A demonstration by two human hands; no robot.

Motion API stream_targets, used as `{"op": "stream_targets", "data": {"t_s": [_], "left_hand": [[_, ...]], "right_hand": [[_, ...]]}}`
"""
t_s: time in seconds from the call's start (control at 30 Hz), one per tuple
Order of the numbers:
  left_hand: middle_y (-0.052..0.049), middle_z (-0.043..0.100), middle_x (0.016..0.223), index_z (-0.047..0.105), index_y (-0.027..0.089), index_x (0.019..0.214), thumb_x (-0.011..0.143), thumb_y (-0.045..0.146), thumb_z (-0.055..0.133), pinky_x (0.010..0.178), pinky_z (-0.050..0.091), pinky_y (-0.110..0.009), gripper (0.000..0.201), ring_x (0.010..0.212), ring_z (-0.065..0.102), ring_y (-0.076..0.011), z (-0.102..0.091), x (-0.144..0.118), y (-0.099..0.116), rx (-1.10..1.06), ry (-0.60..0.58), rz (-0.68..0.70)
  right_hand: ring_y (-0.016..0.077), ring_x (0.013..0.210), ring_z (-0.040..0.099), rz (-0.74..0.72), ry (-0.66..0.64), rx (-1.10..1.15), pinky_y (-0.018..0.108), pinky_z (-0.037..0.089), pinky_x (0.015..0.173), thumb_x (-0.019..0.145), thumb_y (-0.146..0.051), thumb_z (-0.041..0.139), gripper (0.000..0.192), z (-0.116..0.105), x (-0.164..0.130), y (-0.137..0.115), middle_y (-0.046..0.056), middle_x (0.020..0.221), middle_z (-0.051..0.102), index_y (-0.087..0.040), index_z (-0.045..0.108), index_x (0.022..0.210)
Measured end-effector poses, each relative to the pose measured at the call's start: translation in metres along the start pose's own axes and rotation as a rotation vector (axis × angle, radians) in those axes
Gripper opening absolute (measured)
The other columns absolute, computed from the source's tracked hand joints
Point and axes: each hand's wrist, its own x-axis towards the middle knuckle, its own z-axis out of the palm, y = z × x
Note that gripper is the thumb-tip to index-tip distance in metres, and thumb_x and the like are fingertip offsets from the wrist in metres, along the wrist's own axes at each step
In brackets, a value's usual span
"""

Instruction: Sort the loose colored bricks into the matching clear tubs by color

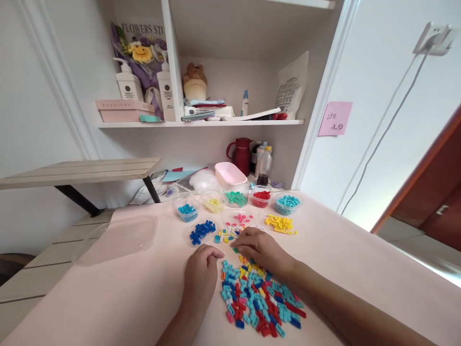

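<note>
Now, hands first:
Right hand: your right hand (260, 247) lies palm down at the far edge of the pile (257, 298), fingers curled low over a few pieces; whether a piece is pinched under them cannot be told.
Left hand: your left hand (201, 274) rests on the table (360, 269) just left of the pile, loosely closed into a soft fist, nothing visibly in it.
Pile: small plastic bricks, mostly teal, red, blue and yellow, heaped loose between your forearms.
Handling: likely very light, stiff and a bit slick; they would scatter at a nudge. Pinch one at a time by its long sides with fingertips.
Mixed lid: a clear lid (230, 233) with assorted bricks sits just beyond your right fingers.
Sorted lots: blue bricks (201, 230), pink bricks (242, 218) and yellow bricks (279, 223) lie further out.
Tubs: a row of small tubs (261, 197) behind holds single colours.
Left side: a large clear lid (118, 238) lies well apart.
</note>
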Motion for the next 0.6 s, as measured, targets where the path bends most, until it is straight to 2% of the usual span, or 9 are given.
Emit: {"op": "stream_targets", "data": {"t_s": [0.2, 0.4, 0.6], "left_hand": [[-0.001, 0.07, 0.08, 0.068, 0.021, 0.069, 0.071, 0.013, 0.038, 0.075, 0.05, -0.03, 0.031, 0.077, 0.066, -0.0175, -0.0011, 0.0013, -0.0008, 0.029, -0.017, 0.013], [-0.002, 0.071, 0.08, 0.068, 0.021, 0.07, 0.07, 0.014, 0.039, 0.074, 0.05, -0.031, 0.03, 0.077, 0.065, -0.0186, -0.0025, -0.0005, 0.0038, 0.045, -0.042, 0.022], [-0.002, 0.071, 0.081, 0.069, 0.021, 0.072, 0.07, 0.014, 0.039, 0.075, 0.05, -0.031, 0.031, 0.078, 0.065, -0.0192, -0.0028, -0.0006, 0.0045, 0.041, -0.06, 0.016]], "right_hand": [[0.0195, 0.092, 0.059, -0.004, 0.01, -0.113, 0.03, 0.042, 0.083, 0.087, -0.025, 0.056, 0.021, 0.0046, 0.0019, 0.0009, 0.004, 0.095, 0.066, -0.029, 0.073, 0.1], [0.0186, 0.084, 0.055, 0.097, 0.051, -0.026, 0.028, 0.04, 0.076, 0.074, -0.017, 0.068, 0.012, 0.0031, 0.0037, 0.0002, 0.003, 0.083, 0.063, -0.022, 0.068, 0.085], [0.0168, 0.08, 0.053, 0.114, 0.032, 0.037, 0.025, 0.039, 0.072, 0.07, -0.014, 0.069, 0.01, 0.0013, 0.0045, 0.004, 0.002, 0.081, 0.06, -0.019, 0.064, 0.078]]}}
